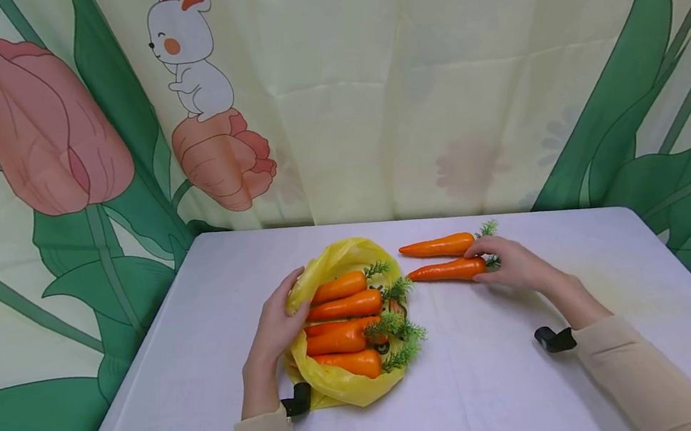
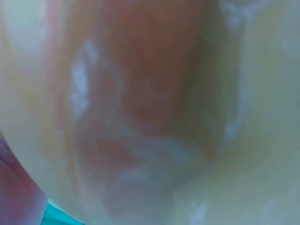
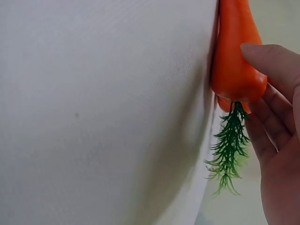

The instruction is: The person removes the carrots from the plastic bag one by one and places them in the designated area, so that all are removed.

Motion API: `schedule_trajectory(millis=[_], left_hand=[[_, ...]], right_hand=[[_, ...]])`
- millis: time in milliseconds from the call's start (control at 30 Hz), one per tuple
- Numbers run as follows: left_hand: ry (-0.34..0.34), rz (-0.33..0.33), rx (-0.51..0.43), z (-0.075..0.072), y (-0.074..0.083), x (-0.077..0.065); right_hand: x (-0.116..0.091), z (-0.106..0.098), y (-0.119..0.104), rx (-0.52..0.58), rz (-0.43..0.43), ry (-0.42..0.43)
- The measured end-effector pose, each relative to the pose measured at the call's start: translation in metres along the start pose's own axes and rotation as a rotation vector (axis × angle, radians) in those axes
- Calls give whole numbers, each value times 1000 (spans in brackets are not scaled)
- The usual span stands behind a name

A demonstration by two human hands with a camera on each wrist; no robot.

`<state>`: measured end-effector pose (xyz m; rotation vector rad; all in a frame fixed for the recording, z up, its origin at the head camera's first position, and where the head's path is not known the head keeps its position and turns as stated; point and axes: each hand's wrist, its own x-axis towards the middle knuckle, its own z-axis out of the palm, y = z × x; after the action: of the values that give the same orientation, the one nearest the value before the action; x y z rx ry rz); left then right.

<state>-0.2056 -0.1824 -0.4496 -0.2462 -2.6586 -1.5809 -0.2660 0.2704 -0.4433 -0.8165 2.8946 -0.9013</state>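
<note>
Now your left hand [image 1: 276, 326] grips the yellow bag [image 1: 368, 389], carrots [image 1: 345, 306] inside, your right hand [image 1: 510, 263] pinches the nearer loose carrot [image 1: 447, 270].

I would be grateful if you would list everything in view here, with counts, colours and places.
Bag: one, yellow, on the table left of centre, mouth open
Bagged carrots: at least four, orange with green fronds, inside the bag
Loose carrots: two, orange with green fronds, on the table right of the bag
Table: one, white, under everything
Backdrop: one, cream with printed plants and a rabbit, behind the table
Wrist devices: two, black, one by each wrist
Sleeves: two, beige, on the forearms
Left hand: one, bare, holding the bag's left rim
Right hand: one, bare, gripping the nearer loose carrot
</note>
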Motion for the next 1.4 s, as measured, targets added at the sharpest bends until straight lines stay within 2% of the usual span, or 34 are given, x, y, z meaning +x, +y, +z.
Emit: schedule_trajectory(millis=[367, 733, 1000, 1133, 1400], left_hand=[[0, 3, 1, 0, -1, -1], [-1, 8, -8, 0, -3, -1], [11, 40, -3, -1, -3, 1], [8, 30, -1, -1, -3, 0], [2, 17, -21, 0, -3, 2]], right_hand=[[6, 6, 2, -21, 24, 35], [7, 6, -1, -20, 52, 33], [7, 1, -9, -6, 18, 59], [11, 1, -18, 12, 4, 77], [27, 9, -50, 143, -48, 54]])
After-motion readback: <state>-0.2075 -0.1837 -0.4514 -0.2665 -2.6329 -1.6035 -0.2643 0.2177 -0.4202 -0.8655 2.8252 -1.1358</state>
